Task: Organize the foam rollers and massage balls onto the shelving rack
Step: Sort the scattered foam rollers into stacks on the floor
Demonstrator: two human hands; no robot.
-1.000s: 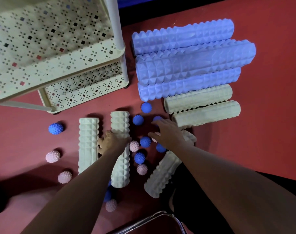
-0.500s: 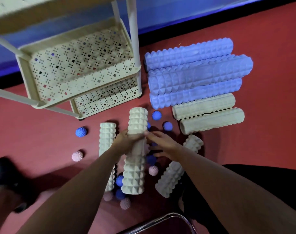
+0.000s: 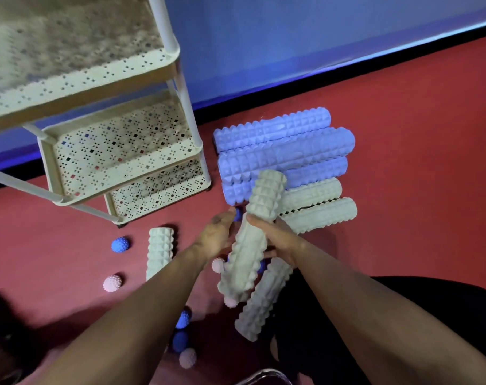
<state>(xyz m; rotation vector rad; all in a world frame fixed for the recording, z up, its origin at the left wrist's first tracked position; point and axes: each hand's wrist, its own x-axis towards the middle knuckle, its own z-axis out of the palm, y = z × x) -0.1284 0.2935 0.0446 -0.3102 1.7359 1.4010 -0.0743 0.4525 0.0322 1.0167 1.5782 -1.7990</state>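
While the cream roller [image 3: 252, 237] hangs lifted at the centre of the frame, tilted with its far end toward the upper right, both hands hold its middle: the left hand [image 3: 218, 236] cups its left side, fingers curled on it, and the right hand [image 3: 275, 237] wraps it from the right. To do this step well, I would keep both grips near the balance point, swing the roller level, and lay it lengthwise on a tier of the shelving rack [image 3: 119, 159] at the upper left, whose perforated shelves look bare. The red floor [image 3: 416, 134] carries the rest: three blue rollers [image 3: 286, 151] and cream ones stacked at centre right, another cream roller [image 3: 160, 252] at lower left, and spiky blue and pink balls [image 3: 120, 245] scattered about. A blue wall [image 3: 291, 37] runs along the top.
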